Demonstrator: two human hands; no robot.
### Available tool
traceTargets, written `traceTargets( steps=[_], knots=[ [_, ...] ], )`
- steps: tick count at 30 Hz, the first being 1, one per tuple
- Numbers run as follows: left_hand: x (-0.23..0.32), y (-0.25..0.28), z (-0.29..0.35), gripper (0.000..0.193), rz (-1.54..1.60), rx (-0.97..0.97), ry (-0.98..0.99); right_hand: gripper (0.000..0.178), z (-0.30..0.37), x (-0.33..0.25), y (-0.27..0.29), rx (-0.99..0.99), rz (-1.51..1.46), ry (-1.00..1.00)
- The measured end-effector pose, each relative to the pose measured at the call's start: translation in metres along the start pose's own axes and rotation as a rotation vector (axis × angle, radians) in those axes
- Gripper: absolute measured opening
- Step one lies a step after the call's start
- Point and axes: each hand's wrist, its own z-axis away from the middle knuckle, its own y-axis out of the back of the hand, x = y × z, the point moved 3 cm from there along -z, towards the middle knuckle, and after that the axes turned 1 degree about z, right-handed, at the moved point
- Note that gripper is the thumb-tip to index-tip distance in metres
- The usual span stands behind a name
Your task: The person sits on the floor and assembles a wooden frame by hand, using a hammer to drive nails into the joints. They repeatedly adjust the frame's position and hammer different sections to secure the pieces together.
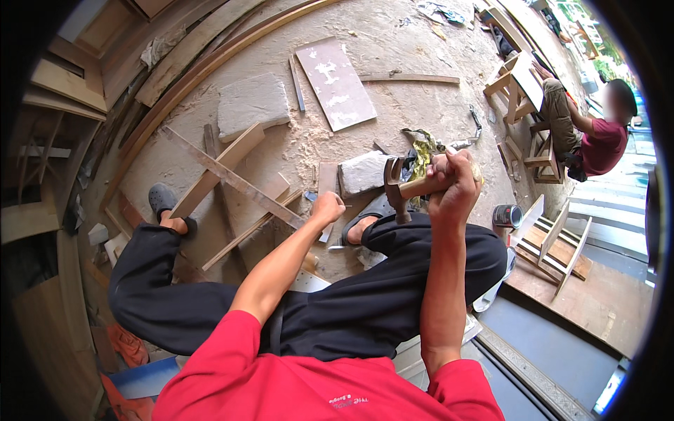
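My right hand [453,184] is raised above my right knee and wrapped round the wooden handle of a claw hammer [395,188]; its metal head points left. My left hand [328,209] is closed in a pinch, lower and to the left of the hammer. Whatever its fingers hold is too small to make out. Beside it ends a long thin wooden strip [235,181], which crosses over a wider board [217,172] between my legs. A short flat piece of wood [327,179] lies just beyond my left hand.
Ahead on the dusty floor are a pale stone slab [253,107], a white block [361,174] and a stained panel [335,83]. Long planks [203,67] run along the left. A paint can [507,216] stands right of my knee. Another person [597,133] sits by a wooden frame.
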Motion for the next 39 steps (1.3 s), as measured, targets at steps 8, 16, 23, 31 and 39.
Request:
traceTargets(
  steps=[8, 16, 23, 31, 39],
  knots=[
    [0.004, 0.050, -0.008, 0.042, 0.124, 0.205, -0.171, 0.022, 0.006, 0.002, -0.006, -0.039, 0.080, -0.010],
    [-0.076, 0.228, 0.049, 0.017, 0.464, 1.529, 0.033, 0.024, 0.023, 0.013, -0.037, -0.126, 0.162, -0.041],
    [-0.184, 0.215, 0.008, 0.057, 1.944, 0.672, 0.397, 0.027, 0.048, 0.023, -0.065, -0.227, 0.219, -0.073],
    [-0.181, 0.214, -0.009, 0.065, 2.015, 0.471, 0.197, 0.024, 0.085, 0.012, -0.090, -0.342, 0.283, -0.050],
    [-0.197, 0.209, -0.024, 0.054, 2.194, 0.374, 0.089, 0.024, 0.105, -0.032, -0.158, -0.722, 0.391, -0.208]
  ],
)
